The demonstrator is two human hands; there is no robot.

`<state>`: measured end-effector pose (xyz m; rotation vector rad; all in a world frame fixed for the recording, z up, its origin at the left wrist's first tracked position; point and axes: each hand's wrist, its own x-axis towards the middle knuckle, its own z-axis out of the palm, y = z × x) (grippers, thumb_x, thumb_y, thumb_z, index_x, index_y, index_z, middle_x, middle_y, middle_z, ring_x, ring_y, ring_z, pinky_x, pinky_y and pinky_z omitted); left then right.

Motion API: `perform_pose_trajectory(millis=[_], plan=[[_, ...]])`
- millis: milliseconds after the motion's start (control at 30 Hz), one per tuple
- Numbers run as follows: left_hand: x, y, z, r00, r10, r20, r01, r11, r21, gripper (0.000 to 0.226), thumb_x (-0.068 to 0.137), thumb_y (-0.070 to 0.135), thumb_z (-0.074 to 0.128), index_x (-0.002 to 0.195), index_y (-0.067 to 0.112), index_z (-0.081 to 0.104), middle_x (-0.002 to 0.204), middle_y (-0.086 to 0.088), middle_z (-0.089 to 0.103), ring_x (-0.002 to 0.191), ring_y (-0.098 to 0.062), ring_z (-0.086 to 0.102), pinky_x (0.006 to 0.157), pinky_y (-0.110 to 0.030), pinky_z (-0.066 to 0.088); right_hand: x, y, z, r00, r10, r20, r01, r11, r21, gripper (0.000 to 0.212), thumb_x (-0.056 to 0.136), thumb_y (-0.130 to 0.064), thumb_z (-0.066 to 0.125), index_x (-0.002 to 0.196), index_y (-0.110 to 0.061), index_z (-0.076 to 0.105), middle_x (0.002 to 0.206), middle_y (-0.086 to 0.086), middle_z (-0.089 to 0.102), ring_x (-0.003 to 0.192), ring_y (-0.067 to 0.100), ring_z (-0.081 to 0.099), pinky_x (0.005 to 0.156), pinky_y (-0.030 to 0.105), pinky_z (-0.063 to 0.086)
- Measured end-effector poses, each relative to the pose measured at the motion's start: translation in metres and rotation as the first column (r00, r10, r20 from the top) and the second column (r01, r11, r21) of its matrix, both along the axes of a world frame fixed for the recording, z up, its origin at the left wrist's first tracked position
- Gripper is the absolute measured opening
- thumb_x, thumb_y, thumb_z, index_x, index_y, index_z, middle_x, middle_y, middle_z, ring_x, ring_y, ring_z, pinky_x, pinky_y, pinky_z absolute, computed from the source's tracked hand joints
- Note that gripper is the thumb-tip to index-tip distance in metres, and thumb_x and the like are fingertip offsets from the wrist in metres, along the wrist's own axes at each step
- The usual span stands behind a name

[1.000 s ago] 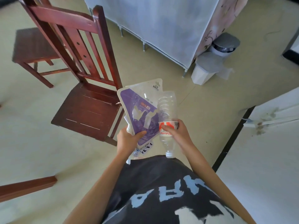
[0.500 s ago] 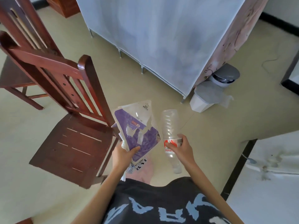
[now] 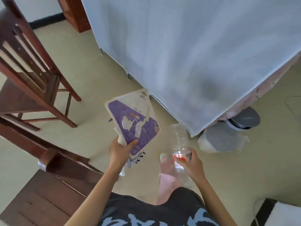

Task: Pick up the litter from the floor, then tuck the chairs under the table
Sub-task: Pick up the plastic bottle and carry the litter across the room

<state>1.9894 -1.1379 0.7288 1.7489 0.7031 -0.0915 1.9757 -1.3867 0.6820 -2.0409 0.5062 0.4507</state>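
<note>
My left hand (image 3: pixel 119 151) grips a purple and white plastic package (image 3: pixel 133 121) together with some white paper behind it, held upright in front of me. My right hand (image 3: pixel 189 163) grips a clear empty plastic bottle (image 3: pixel 179 141) round its red and white label, the bottle's base pointing away from me. A dark red wooden chair (image 3: pixel 48 190) stands close at my lower left, its backrest towards me. A second wooden chair (image 3: pixel 29 82) stands farther off at the left. No table is in view.
A grey fabric wardrobe (image 3: pixel 187 54) on thin legs fills the middle and right. Beside its corner stand a white bin with a grey lid (image 3: pixel 221 139) and a round grey-lidded bin (image 3: pixel 244 119). A wooden cabinet (image 3: pixel 75 13) stands at the back. My pink slipper (image 3: pixel 166 185) shows below.
The view has swung forward and up; the chairs have slid left and down in the frame and the wardrobe and bins are nearer. Both hands still hold the same litter.
</note>
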Motion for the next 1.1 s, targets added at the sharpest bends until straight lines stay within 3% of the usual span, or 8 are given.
perform_pose_trajectory(millis=[100,233,367,500,633,800,933,1100], plan=[[0.055,-0.009,0.003,0.994,0.108,0.036,-0.108,0.994,0.009,0.017,0.073,0.016,0.077,0.084,0.016,0.064,0.074,0.001,0.066,0.069,-0.019,0.063,0.058,-0.026,0.047,0.083,-0.007,-0.001,0.991,0.130,-0.014,-0.131,0.991,-0.001,0.069,0.071,-0.037,0.077,0.127,-0.019,0.042,0.113,0.005,0.061,0.091,0.017,0.056,0.080,0.025,0.044],[0.100,-0.018,-0.001,0.957,0.290,-0.012,-0.290,0.957,-0.023,0.017,0.072,0.017,0.077,0.083,0.019,0.064,0.074,0.006,0.068,0.074,-0.020,0.066,0.067,-0.034,0.051,0.188,0.008,0.012,0.923,0.385,-0.008,-0.385,0.922,-0.036,0.074,0.072,-0.038,0.076,0.133,-0.016,0.039,0.118,0.000,0.054,0.107,0.020,0.053,0.087,0.023,0.037],[0.132,-0.015,-0.005,0.909,0.413,-0.053,-0.413,0.911,0.014,0.015,0.073,0.018,0.077,0.080,0.020,0.063,0.071,0.006,0.067,0.069,-0.018,0.065,0.058,-0.029,0.049,0.282,0.049,0.017,0.845,0.535,-0.026,-0.535,0.845,0.003,0.075,0.073,-0.037,0.075,0.135,-0.017,0.037,0.128,0.005,0.053,0.116,0.023,0.051,0.091,0.028,0.038],[0.173,0.013,-0.019,0.851,0.516,-0.098,-0.517,0.856,0.014,0.020,0.074,0.018,0.076,0.084,0.026,0.061,0.076,0.005,0.068,0.072,-0.017,0.065,0.065,-0.033,0.052,0.362,0.107,0.010,0.788,0.616,-0.011,-0.615,0.787,0.040,0.078,0.071,-0.040,0.076,0.135,-0.019,0.037,0.128,0.003,0.054,0.113,0.020,0.052,0.095,0.030,0.040],[0.240,0.069,-0.028,0.815,0.568,-0.118,-0.568,0.822,0.037,0.014,0.074,0.020,0.076,0.077,0.021,0.062,0.068,0.004,0.067,0.065,-0.019,0.065,0.056,-0.031,0.051,0.438,0.173,0.002,0.744,0.668,-0.004,-0.668,0.743,0.048,0.075,0.072,-0.038,0.076,0.134,-0.016,0.038,0.123,0.003,0.055,0.107,0.019,0.053,0.087,0.025,0.038],[0.343,0.168,-0.026,0.799,0.582,-0.153,-0.583,0.812,0.041,0.017,0.068,0.024,0.081,0.068,0.021,0.064,0.067,-0.011,0.071,0.064,-0.033,0.068,0.065,-0.052,0.057,0.531,0.250,0.001,0.725,0.688,-0.028,-0.689,0.725,0.003,0.074,0.071,-0.040,0.076,0.132,-0.016,0.040,0.121,0.003,0.057,0.105,0.019,0.057,0.086,0.024,0.041],[0.431,0.237,-0.007,0.836,0.537,-0.110,-0.528,0.843,0.101,0.017,0.069,0.022,0.080,0.070,0.022,0.063,0.069,-0.007,0.070,0.067,-0.030,0.067,0.067,-0.046,0.057,0.605,0.300,0.008,0.729,0.684,-0.040,-0.685,0.727,-0.043,0.074,0.071,-0.044,0.074,0.131,-0.017,0.040,0.117,0.000,0.058,0.110,0.021,0.056,0.087,0.024,0.040],[0.530,0.306,-0.002,0.841,0.537,-0.068,-0.530,0.843,0.097,0.017,0.071,0.025,0.078,0.082,0.022,0.064,0.074,-0.001,0.070,0.070,-0.023,0.068,0.065,-0.040,0.057,0.689,0.367,0.010,0.719,0.694,-0.047,-0.695,0.715,-0.071,0.069,0.077,-0.044,0.069,0.133,-0.018,0.038,0.129,0.005,0.055,0.114,0.025,0.055,0.093,0.029,0.043]])
